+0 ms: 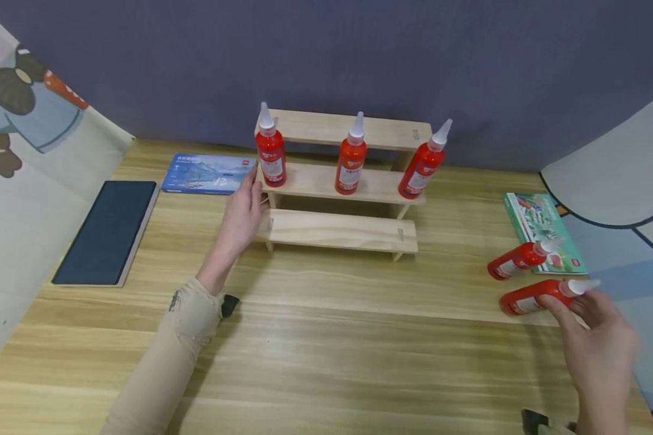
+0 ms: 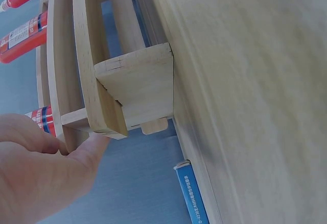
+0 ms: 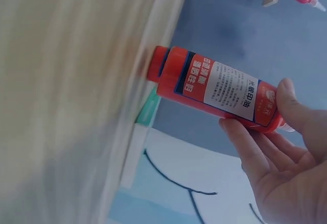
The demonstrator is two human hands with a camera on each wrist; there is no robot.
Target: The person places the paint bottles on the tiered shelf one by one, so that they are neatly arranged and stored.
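Observation:
My left hand [image 1: 243, 212] grips the left end of a three-step wooden display rack [image 1: 340, 231], with the thumb and fingers pinching the middle step's edge in the left wrist view. Three red ink bottles with white pointed caps, left [image 1: 272, 158], centre [image 1: 350, 166] and right [image 1: 422, 172], stand in a row on that middle step. On the right side of the table, my right hand [image 1: 601, 338] holds another red stamp ink bottle [image 3: 222, 91] near its cap, the base seemingly off the table. One more red bottle [image 1: 514, 263] stands just behind it.
A blue flat box [image 1: 207, 173] lies behind my left hand, and a dark tablet-like slab [image 1: 109, 232] lies at the left. A green booklet or box [image 1: 546, 226] is at the right edge. A dark blue partition [image 1: 326, 60] closes off the back.

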